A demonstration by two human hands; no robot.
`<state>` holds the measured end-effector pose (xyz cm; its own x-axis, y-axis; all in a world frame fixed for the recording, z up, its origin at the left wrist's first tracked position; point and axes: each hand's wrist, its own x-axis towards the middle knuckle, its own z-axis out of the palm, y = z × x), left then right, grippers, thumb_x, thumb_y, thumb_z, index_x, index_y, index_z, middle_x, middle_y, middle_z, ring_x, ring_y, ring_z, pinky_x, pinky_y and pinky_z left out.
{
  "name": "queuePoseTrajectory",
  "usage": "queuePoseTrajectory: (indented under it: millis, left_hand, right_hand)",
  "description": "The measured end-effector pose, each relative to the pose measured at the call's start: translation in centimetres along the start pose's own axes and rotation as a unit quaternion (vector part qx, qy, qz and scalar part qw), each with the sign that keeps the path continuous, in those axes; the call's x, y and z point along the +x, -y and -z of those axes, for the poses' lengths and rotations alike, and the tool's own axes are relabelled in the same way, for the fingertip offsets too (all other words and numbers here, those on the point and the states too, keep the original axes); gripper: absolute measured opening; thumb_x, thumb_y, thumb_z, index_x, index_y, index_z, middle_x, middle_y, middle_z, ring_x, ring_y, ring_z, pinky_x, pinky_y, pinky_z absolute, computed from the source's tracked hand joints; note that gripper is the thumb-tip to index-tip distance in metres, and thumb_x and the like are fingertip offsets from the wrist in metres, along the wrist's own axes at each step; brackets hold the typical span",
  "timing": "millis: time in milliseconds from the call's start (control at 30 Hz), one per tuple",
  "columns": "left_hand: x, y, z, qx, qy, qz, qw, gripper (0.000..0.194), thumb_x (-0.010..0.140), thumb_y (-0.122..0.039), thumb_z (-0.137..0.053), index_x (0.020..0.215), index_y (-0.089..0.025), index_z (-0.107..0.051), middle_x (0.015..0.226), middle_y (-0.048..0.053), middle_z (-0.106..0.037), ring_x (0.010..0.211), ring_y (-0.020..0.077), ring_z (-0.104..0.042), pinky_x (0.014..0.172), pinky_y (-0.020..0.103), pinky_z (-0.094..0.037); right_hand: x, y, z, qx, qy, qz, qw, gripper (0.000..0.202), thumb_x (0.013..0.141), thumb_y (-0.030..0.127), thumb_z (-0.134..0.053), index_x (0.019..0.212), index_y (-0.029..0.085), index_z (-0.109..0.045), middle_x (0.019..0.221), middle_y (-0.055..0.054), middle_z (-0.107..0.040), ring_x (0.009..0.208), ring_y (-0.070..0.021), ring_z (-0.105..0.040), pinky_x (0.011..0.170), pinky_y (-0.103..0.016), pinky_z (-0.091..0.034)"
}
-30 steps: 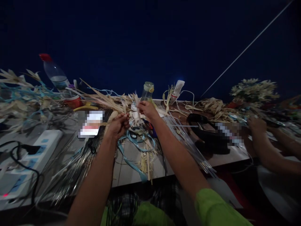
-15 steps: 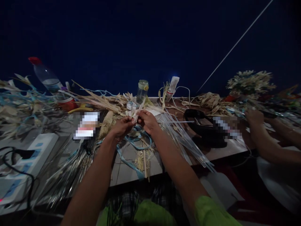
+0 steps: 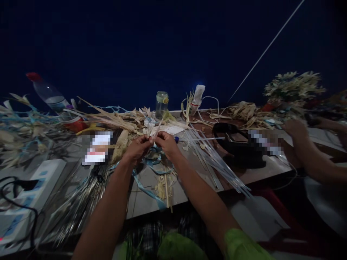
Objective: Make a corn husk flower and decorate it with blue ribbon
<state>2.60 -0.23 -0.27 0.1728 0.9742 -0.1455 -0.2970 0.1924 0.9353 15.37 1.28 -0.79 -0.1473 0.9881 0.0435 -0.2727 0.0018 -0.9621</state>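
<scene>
Meeting over the middle of the worktop, the left hand and the right hand are held with their fingers curled and fingertips nearly touching. A pale strip is pinched between thumb and fingers of both hands, its upper part left standing above the fingertips; whether it is one piece or several cannot be told.

Beneath the hands, a blue ribbon is looped and trailed toward the near edge, with straw scraps scattered to its right. Beyond the strip, a bottle is stood upright, and to its right a cup is seen with white paper in it.

On the left, a phone is laid with its screen lit, and thin wires are bunched on its near side. A power strip is set farther left, with a black plug fitted. Behind, a red-capped bottle is tilted to the left.

To the right of the right hand, clear rods are spread in a sheaf, partly bordered by a black object. At far right, dry husks and pale flowers are piled, and a co-worker's hand is seen, blurred.
</scene>
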Motion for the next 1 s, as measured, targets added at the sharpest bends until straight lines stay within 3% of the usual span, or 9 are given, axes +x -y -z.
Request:
queuePoseTrajectory:
  millis: [200, 333, 600, 800, 1000]
  left_hand:
    - [-0.1, -0.1, 0.0, 0.007, -0.022, 0.009, 1.000, 0.033, 0.057, -0.033, -0.073, 0.067, -0.016, -0.046, 0.054, -0.007, -0.046, 0.040, 0.0023, -0.037, 0.040, 0.016, -0.028]
    - [-0.1, 0.1, -0.1, 0.022, -0.007, 0.021, 1.000, 0.032, 0.059, -0.036, -0.071, 0.070, -0.016, -0.048, 0.056, -0.006, -0.047, 0.043, 0.0033, -0.039, 0.042, 0.016, -0.030]
    - [0.0, 0.8, -0.4, 0.061, 0.019, 0.031, 0.997, 0.027, 0.065, -0.039, -0.065, 0.066, -0.016, -0.051, 0.048, -0.006, -0.040, 0.039, 0.0037, -0.030, 0.039, 0.018, -0.021]
    - [0.2, 1.1, -0.9, 0.079, 0.021, -0.016, 0.997, 0.029, 0.061, -0.036, -0.068, 0.069, -0.015, -0.051, 0.054, -0.006, -0.046, 0.040, 0.0025, -0.031, 0.040, 0.018, -0.021]
    - [0.0, 1.0, -1.2, 0.053, -0.006, -0.004, 0.999, 0.031, 0.062, -0.040, -0.068, 0.065, -0.016, -0.048, 0.055, -0.004, -0.052, 0.040, 0.0031, -0.034, 0.039, 0.017, -0.024]
  right_hand:
    - [0.0, -0.6, 0.2, -0.045, -0.021, 0.003, 0.999, 0.023, 0.063, 0.034, -0.062, 0.058, 0.016, -0.049, 0.047, 0.007, -0.043, 0.045, -0.0053, -0.036, 0.047, -0.021, -0.027]
    - [0.1, -0.4, 0.7, -0.038, -0.036, 0.019, 0.998, 0.022, 0.064, 0.031, -0.060, 0.056, 0.017, -0.046, 0.046, 0.008, -0.042, 0.044, -0.0051, -0.036, 0.047, -0.020, -0.028]
    - [0.3, -0.3, 0.5, 0.126, -0.032, 0.043, 0.991, 0.016, 0.059, 0.016, -0.055, 0.069, 0.019, -0.044, 0.055, 0.009, -0.043, 0.039, -0.0028, -0.034, 0.040, -0.019, -0.024]
    - [-0.4, -0.1, 0.1, 0.108, -0.033, 0.020, 0.993, 0.018, 0.061, 0.024, -0.061, 0.069, 0.018, -0.046, 0.054, 0.008, -0.047, 0.043, -0.0038, -0.039, 0.042, -0.018, -0.028]
    - [-0.5, -0.2, 0.2, 0.095, -0.024, 0.013, 0.995, 0.026, 0.063, 0.035, -0.064, 0.064, 0.018, -0.045, 0.051, 0.008, -0.045, 0.038, -0.0029, -0.034, 0.038, -0.019, -0.024]
